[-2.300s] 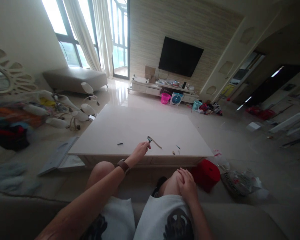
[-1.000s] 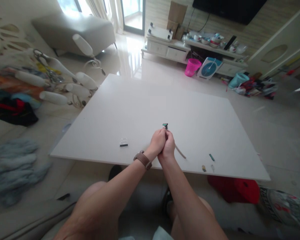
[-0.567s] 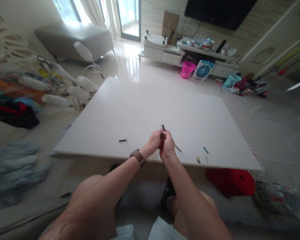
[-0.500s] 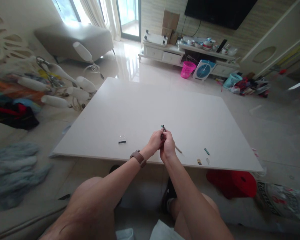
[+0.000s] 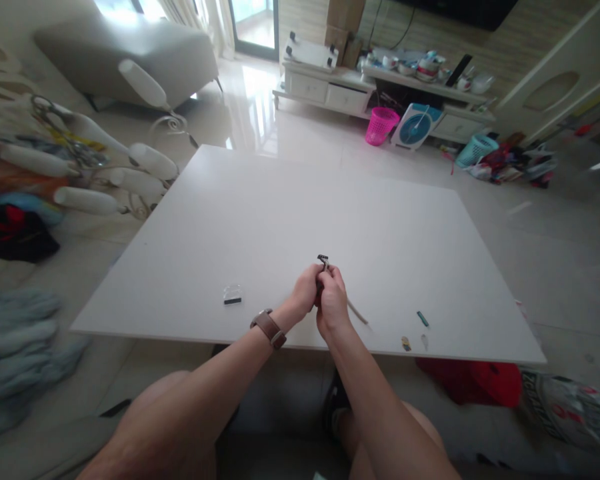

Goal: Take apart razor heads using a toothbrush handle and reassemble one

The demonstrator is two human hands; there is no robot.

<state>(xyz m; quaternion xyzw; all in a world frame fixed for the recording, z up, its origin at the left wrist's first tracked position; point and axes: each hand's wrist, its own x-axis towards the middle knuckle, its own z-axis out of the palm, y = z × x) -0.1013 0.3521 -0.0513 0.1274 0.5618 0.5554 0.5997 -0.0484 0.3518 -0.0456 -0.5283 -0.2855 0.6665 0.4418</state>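
Both of my hands meet over the near edge of a large white table [image 5: 260, 220]. My left hand [image 5: 304, 291], with a brown watch on its wrist, and my right hand [image 5: 332, 303] are closed together around a razor [image 5: 323, 260]. Its dark head sticks up above my fingers and its pale handle pokes out to the lower right. A small clear cap with a black strip [image 5: 233, 295] lies on the table to the left of my hands. A small green piece [image 5: 423, 319] and two tiny bits [image 5: 406, 343] lie to the right.
A red object [image 5: 473, 383] and a printed plastic bag [image 5: 567, 407] lie on the floor at the right. White lamp parts [image 5: 110, 180] and clothes sit left. A pink basket [image 5: 381, 125], a fan [image 5: 413, 127] and a low TV cabinet stand at the back.
My left hand first reached alone for the razor while the right rested on my knee. Now both hands grip the razor together; the view has tilted down and closer.
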